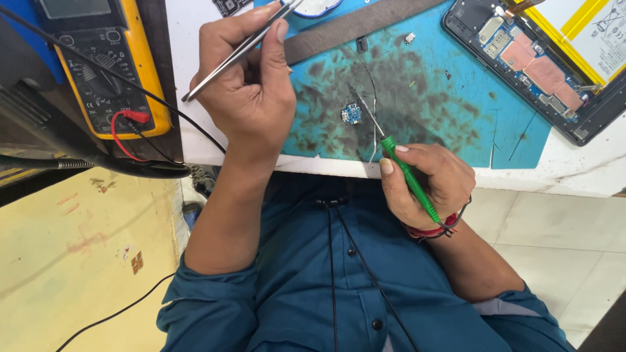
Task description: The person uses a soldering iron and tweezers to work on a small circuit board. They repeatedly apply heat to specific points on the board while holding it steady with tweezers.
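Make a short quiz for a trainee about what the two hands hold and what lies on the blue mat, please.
1. True or false: the left hand holds metal tweezers lifted above the desk.
2. What does the right hand hold? A) a green-handled screwdriver B) a brush C) a knife
3. Fill in: the screwdriver tip points toward a small ____ circuit board on the stained blue mat.

Key
1. True.
2. A.
3. Blue. An opened tablet lies at the mat's far right, and a yellow multimeter sits on the left.
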